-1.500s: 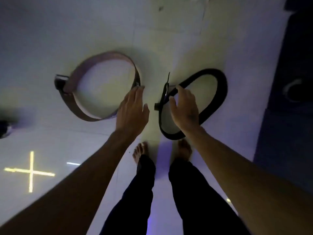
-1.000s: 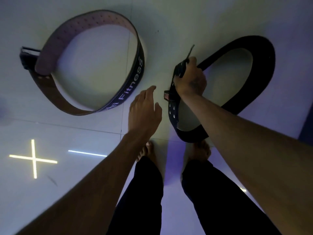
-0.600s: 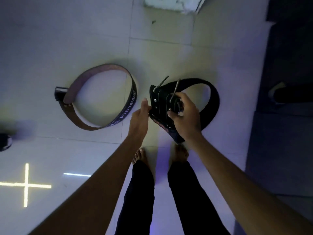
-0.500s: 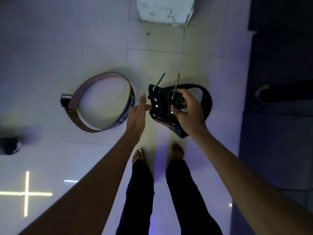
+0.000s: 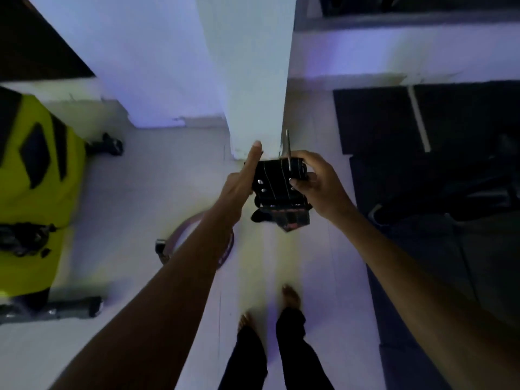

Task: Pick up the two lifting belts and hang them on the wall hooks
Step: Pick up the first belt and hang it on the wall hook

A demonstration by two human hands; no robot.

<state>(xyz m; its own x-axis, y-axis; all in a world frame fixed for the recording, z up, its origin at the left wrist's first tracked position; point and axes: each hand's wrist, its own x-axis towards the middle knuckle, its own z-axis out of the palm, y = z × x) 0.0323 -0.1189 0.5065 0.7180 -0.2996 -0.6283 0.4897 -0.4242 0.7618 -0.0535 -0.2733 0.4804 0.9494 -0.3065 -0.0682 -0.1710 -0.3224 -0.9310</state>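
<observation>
I hold the black lifting belt (image 5: 277, 184) raised in front of me at its buckle end, its metal prongs pointing up. My right hand (image 5: 318, 182) is shut around the buckle's right side. Against the belt's left edge rests my left hand (image 5: 242, 182), fingers stretched upward. The brown lifting belt (image 5: 180, 235) lies on the white floor below, mostly hidden behind my left forearm; only its buckle and part of its loop show. No wall hooks are visible.
A white pillar (image 5: 253, 80) stands straight ahead, just beyond the belt. A yellow and black machine (image 5: 31, 192) sits at the left. Dark floor mats (image 5: 422, 136) and dark gear lie at the right. My bare feet (image 5: 289, 296) stand on the white tiles.
I have lifted the black belt off the floor and straightened up. The view has risen, showing the pillar and the yellow machine. The brown belt stays on the floor.
</observation>
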